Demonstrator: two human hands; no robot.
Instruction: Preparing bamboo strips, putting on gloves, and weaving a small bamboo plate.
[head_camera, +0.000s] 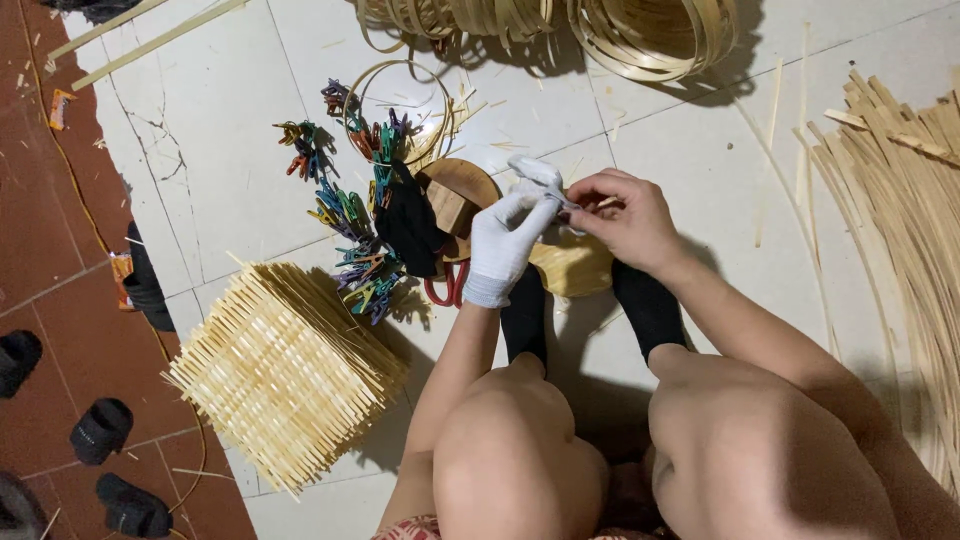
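A floor of large white tiles (230, 170), cracked near the upper left, fills most of the view and meets a strip of dark red tiles (60, 300) down the left edge, where several black slippers (100, 430) lie scattered. Along the right edge a broad fan of long pale bamboo strips (900, 230) spreads across the tile, and at the top edge sit coiled hoops of thin bamboo strip (650, 30). To the lower left stands a squat stack of woven pale bamboo slats (285, 370), its sticks jutting out at every side. The barest stretch of white tile lies in the upper left, between the crack and the stack; the ground right around the person's knees is crowded. Just above the stack lies a string of many-coloured plastic clothes pegs (350, 220), touching a black cloth (410, 230) that rests against a round brown wooden block (460, 190). Red-handled scissors (448, 288) peek out below the cloth. The person sits with black-socked feet on a yellowish woven piece (575, 265). The left hand (505, 245) is partly inside a white knit glove (530, 190), fingers loosely curled and holding nothing else. The bare right hand (625, 215) pinches the glove's loose fingertips, directly above the woven piece.
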